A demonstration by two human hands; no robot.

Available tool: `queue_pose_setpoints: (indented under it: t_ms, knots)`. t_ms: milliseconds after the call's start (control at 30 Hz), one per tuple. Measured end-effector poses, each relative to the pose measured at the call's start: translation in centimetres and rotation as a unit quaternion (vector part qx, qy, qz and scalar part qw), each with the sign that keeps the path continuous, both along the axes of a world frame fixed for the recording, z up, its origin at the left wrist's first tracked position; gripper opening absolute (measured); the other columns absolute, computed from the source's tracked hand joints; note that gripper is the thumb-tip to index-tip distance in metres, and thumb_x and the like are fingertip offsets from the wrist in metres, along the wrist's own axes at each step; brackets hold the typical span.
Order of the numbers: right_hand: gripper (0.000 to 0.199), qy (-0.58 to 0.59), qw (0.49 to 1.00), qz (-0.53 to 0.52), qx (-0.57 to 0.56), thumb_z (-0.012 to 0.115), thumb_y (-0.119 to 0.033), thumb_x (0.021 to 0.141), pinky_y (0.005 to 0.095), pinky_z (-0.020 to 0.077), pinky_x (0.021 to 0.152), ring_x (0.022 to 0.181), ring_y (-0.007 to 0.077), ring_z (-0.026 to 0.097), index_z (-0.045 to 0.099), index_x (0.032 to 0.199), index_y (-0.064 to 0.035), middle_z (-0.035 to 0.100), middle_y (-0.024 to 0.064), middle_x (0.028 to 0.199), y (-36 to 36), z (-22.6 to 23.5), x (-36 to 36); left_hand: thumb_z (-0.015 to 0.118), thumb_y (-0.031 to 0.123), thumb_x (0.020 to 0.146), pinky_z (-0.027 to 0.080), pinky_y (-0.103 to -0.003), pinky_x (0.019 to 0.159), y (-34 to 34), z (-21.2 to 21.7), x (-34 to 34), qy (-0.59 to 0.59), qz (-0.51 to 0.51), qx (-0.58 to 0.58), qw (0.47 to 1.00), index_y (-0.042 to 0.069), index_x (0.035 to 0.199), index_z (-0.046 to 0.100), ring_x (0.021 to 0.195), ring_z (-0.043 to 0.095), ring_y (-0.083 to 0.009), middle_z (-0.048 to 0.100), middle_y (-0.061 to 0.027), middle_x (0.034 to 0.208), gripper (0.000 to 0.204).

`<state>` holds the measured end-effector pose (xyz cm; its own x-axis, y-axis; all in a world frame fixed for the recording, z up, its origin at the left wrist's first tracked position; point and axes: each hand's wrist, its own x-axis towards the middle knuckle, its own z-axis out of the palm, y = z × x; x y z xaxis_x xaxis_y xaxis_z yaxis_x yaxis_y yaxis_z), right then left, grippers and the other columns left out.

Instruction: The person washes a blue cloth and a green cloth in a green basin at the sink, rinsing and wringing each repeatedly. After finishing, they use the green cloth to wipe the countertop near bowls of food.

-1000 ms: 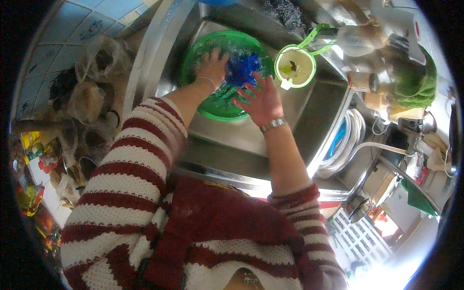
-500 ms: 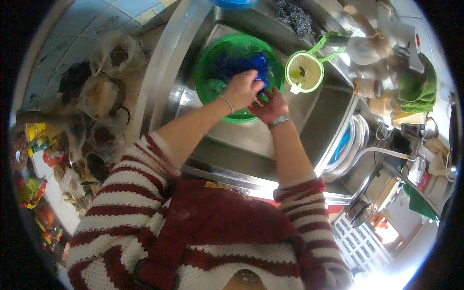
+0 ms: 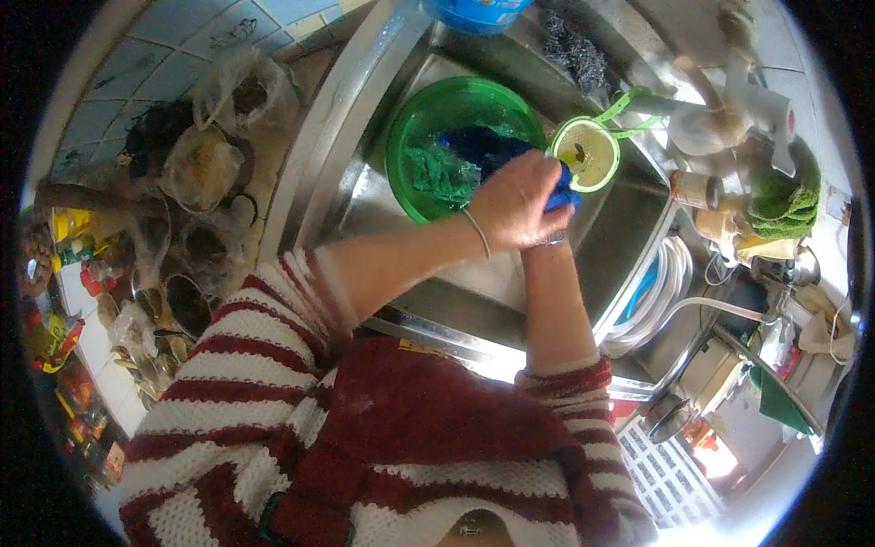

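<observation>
Head-worn fisheye — looking steeply down.

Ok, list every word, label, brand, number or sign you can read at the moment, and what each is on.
None can be read.
Jar on the right: label too small and blurred.
Blue container at the top edge: pale marks, too blurred.
Yellow-and-red packet at far left: any print is too small.
Green basin: no lettering that I can make out.
</observation>
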<state>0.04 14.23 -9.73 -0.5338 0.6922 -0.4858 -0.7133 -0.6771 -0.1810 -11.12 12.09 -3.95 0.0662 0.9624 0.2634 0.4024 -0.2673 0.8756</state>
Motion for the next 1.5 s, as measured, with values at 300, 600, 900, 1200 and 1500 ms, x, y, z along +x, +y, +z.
queue_pose_setpoints:
  t_ms: [300,600,900,1200,1500]
  knots:
    - [0.039,-0.123,0.990,0.035,-0.060,0.047,-0.030,0.096,0.0456,0.0488,0.095,0.102,0.0320,0.063,0.054,0.123,-0.0025,0.064,0.0147,0.115,0.8,8.6,-3.0,0.062,0.045,0.087,0.050,-0.044,0.079,2.3,-9.6,-6.0,-0.095,0.100,-0.150,0.979,-0.001,0.096,0.065,0.094,0.064,-0.0389,0.067,-0.0230,0.100,0.047]
    - [0.046,-0.315,0.941,-0.072,-0.099,0.057,-0.030,0.092,0.0593,0.0345,0.103,0.131,0.0328,0.040,0.047,0.131,-0.0077,0.045,0.0128,0.138,-1.0,6.1,-2.2,0.064,0.027,0.086,0.049,-0.047,0.082,2.4,-8.3,-8.5,0.086,0.304,-0.172,0.933,-0.005,0.105,0.057,0.094,0.060,-0.0415,0.063,-0.0222,0.095,0.038]
    - [0.061,-0.223,0.960,-0.027,-0.168,0.037,-0.054,0.097,0.0634,0.0197,0.110,0.141,0.0384,0.019,0.025,0.148,-0.0234,0.012,0.0127,0.156,-0.4,-0.7,-1.0,0.061,0.028,0.088,0.033,-0.067,0.099,0.3,-11.0,-3.4,0.395,-0.083,-0.195,0.894,0.035,0.145,0.033,0.133,0.030,-0.0379,0.033,-0.0125,0.145,0.064]
    - [0.052,-0.215,0.956,0.010,-0.198,0.034,-0.054,0.097,0.0604,0.0350,0.101,0.127,0.0352,0.042,0.050,0.127,-0.0151,0.049,0.0138,0.135,0.5,-2.3,0.4,0.064,0.014,0.081,0.048,-0.046,0.090,2.7,-8.9,-3.4,0.132,-0.114,-0.151,0.973,0.012,0.120,0.056,0.103,0.060,-0.0345,0.059,-0.0140,0.116,0.039]
    - [0.038,-0.049,0.998,0.037,0.012,0.046,-0.030,0.098,0.0397,0.0425,0.101,0.120,0.0315,0.049,0.047,0.128,-0.0061,0.045,0.0143,0.138,-1.0,1.6,0.6,0.071,0.016,0.077,0.050,-0.045,0.075,-2.3,3.7,1.7,-0.047,-0.060,0.011,0.997,0.010,0.106,0.055,0.087,0.060,-0.0361,0.057,-0.0123,0.096,0.033]
